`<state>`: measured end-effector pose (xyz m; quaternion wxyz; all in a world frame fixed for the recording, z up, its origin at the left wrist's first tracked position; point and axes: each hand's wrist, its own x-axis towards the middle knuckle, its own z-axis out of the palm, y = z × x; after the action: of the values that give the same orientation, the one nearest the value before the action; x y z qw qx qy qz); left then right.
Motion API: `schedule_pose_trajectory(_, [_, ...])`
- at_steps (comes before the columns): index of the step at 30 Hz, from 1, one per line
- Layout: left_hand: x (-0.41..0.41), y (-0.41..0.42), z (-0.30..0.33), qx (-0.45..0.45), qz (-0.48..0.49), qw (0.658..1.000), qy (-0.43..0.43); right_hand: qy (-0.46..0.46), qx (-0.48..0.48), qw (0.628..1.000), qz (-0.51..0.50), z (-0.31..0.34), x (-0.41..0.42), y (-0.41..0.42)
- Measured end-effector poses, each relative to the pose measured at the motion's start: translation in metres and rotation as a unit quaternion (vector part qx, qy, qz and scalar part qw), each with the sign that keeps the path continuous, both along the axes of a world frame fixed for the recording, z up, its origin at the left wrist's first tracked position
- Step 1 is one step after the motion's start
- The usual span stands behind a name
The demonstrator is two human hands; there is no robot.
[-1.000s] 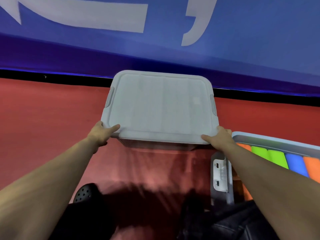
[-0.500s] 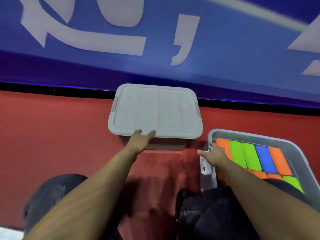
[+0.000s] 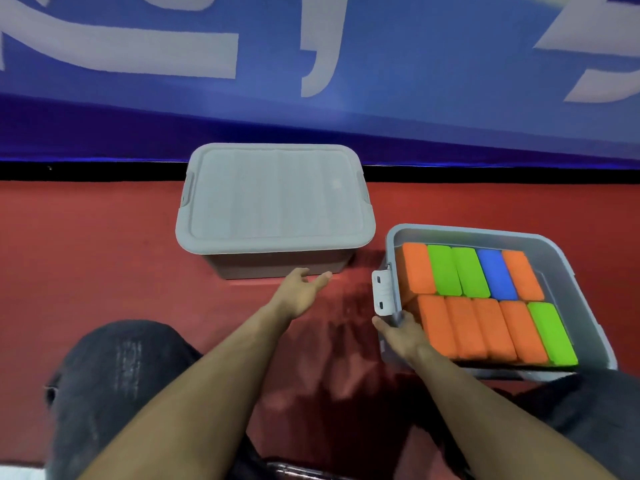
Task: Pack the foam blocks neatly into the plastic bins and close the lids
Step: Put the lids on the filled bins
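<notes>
While my right hand (image 3: 401,336) grips the open bin (image 3: 585,306) rim, my left hand (image 3: 301,292) hangs relaxed, empty; I should pull steadily.

Opaque grey plastic lid (image 3: 275,197) hides everything inside the closed bin. The right hand (image 3: 403,336) covers the open grey plastic bin's (image 3: 585,306) near-left corner; its fingers are unseen.

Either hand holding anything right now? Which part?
The right hand grips the open bin at its near left rim, just below the latch. The left hand is open, holding nothing, in front of the closed bin.
</notes>
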<state>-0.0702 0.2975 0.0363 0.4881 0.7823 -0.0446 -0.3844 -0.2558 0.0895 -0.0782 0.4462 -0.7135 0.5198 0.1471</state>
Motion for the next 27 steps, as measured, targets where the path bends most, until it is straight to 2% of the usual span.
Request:
schedule_pose_trajectory(7, [-0.012,0.0,-0.026,0.058,-0.07,0.995,0.042,-0.037,0.022,0.999,-0.004,0.081,0.004,0.017])
schedule_pose_trajectory(10, [-0.014,0.001,-0.031,0.068,-0.081,0.993,0.043,-0.019,0.036,0.999,0.003,0.087,0.0,0.022])
schedule_pose_trajectory(14, [-0.016,-0.003,-0.028,0.075,-0.112,0.99,0.026,-0.006,0.161,0.987,-0.028,0.094,-0.001,0.048])
schedule_pose_trajectory(16, [-0.018,-0.002,-0.026,0.071,-0.119,0.99,0.027,0.0,0.191,0.981,-0.017,0.093,-0.001,0.061])
schedule_pose_trajectory(23, [-0.02,0.024,-0.03,0.08,-0.09,0.99,0.077,0.012,0.25,0.968,0.02,0.093,0.005,0.098])
schedule_pose_trajectory(27, [-0.024,0.036,-0.034,0.086,-0.062,0.986,0.128,0.01,0.283,0.959,-0.001,0.089,0.008,0.117])
